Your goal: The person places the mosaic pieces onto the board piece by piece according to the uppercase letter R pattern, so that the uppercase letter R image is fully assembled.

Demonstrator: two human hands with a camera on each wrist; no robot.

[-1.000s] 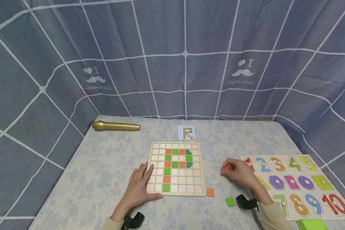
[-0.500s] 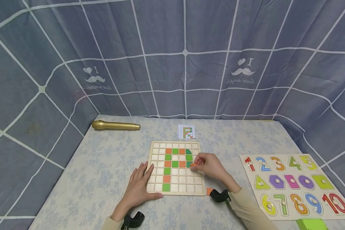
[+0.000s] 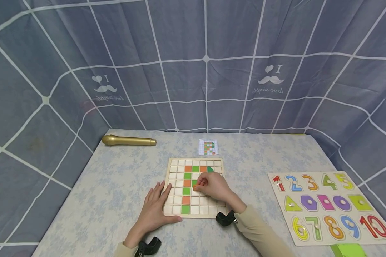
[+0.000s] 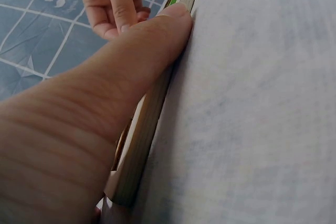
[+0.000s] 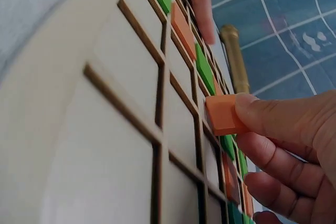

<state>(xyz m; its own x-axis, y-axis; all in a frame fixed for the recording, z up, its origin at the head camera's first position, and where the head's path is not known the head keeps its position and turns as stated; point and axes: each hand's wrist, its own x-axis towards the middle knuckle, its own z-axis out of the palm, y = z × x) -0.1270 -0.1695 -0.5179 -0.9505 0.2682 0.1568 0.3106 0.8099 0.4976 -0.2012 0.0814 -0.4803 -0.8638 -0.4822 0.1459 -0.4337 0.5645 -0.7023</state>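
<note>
Between thumb and fingers my right hand [image 3: 213,185] pinches an orange square tile [image 5: 224,114], its edge down at a cell of the wooden grid board [image 3: 209,211]. Green and orange tiles on the board form a column with a row across the top; the hand covers part of the pattern's right side. At the board's left edge rests my left hand [image 3: 156,205], fingers spread and straight. Its thumb [image 4: 168,24] lies along the near rim in the left wrist view.
Behind the board lies a small pattern card [image 3: 208,147]. A gold microphone [image 3: 128,140] lies at the back left. To the right is a number-and-shape puzzle board [image 3: 320,237], with a lime-green block [image 3: 348,250] at its near edge.
My right hand has carried the orange tile leftward from beside the puzzle board to over the grid board. The left hand has stayed in place.
</note>
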